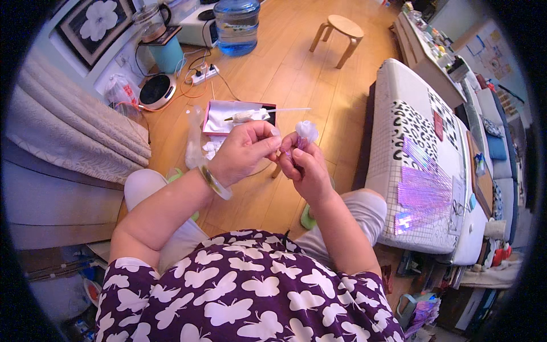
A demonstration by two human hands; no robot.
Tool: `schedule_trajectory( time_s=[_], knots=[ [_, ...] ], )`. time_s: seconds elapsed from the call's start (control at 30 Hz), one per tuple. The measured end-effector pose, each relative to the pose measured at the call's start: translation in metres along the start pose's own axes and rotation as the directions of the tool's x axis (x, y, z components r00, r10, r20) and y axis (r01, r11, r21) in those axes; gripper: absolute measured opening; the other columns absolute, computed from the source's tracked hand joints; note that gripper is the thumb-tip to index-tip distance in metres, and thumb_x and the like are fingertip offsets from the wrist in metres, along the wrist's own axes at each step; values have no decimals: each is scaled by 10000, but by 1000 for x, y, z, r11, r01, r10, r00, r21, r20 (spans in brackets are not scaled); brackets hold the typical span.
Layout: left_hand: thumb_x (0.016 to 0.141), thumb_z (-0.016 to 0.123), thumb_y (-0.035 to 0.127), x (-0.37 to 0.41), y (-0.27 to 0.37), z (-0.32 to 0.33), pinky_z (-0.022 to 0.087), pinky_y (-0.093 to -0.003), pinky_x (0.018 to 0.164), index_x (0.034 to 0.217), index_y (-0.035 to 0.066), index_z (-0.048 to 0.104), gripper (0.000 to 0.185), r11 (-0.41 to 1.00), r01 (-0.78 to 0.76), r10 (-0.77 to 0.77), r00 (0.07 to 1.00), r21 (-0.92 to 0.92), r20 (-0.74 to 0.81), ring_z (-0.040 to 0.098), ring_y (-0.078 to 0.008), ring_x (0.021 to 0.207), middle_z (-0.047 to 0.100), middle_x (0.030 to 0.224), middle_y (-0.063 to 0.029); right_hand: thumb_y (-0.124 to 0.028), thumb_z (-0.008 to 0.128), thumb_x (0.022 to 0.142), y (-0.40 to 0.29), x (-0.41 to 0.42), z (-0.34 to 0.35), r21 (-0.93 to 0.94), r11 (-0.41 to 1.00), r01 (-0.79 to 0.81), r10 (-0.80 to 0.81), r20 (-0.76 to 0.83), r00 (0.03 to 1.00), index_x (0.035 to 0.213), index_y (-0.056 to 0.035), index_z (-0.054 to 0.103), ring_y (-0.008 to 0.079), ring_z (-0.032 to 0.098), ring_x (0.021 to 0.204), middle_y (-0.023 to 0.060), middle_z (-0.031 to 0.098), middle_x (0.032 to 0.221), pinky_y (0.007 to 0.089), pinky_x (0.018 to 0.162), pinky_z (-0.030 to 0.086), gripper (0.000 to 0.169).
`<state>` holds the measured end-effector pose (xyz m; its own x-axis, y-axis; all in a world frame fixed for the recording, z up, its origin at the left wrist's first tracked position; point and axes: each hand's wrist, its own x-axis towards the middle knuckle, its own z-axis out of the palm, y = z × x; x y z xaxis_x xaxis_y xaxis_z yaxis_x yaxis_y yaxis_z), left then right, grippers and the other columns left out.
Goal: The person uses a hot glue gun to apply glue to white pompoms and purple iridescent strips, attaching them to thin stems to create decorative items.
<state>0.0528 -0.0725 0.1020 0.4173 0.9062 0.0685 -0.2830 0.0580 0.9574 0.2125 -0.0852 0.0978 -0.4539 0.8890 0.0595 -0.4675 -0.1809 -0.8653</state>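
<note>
A small white artificial flower point(306, 130) stands up from my right hand point(308, 169), whose curled fingers grip it from below. Shiny purple film point(301, 143) shows between those fingers under the petals. My left hand point(248, 147) is close beside, thumb and forefinger pinched on a small white petal-like piece point(275, 132). The fingertips of both hands nearly meet. Beyond them, a shallow pink-edged box point(213, 127) holds white material and what looks like a hot glue gun point(252, 114) with a translucent stick point(295, 109) jutting right. White petal pieces point(211, 147) lie by the box.
At the right, a covered table point(380, 205) carries purple iridescent strips point(423, 188). A clear plastic bag point(194, 145) lies left of the box. A power strip point(205, 75) with cords, a water bottle point(237, 30) and a wooden stool point(345, 26) stand farther off.
</note>
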Motion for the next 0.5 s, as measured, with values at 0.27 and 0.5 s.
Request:
schedule_trajectory(
  time_s=[0.27, 0.5],
  knots=[
    [851, 489, 106, -49, 30, 65, 398, -177, 584, 809, 38, 499, 81, 999, -29, 27, 997, 26, 67, 473, -43, 628, 509, 708, 16, -196, 515, 766, -21, -70, 25, 74, 979, 191, -197, 82, 977, 1003, -47, 397, 39, 294, 423, -2, 417, 560, 172, 408, 212, 304],
    [852, 482, 75, -75, 55, 106, 395, -176, 601, 816, 29, 479, 59, 992, -121, 114, 984, 42, 138, 463, -45, 652, 493, 725, 14, -157, 572, 752, -50, -116, 44, 143, 976, 164, -180, 106, 978, 1021, -44, 399, 45, 382, 532, 28, 497, 706, 174, 453, 260, 339]
  ],
)
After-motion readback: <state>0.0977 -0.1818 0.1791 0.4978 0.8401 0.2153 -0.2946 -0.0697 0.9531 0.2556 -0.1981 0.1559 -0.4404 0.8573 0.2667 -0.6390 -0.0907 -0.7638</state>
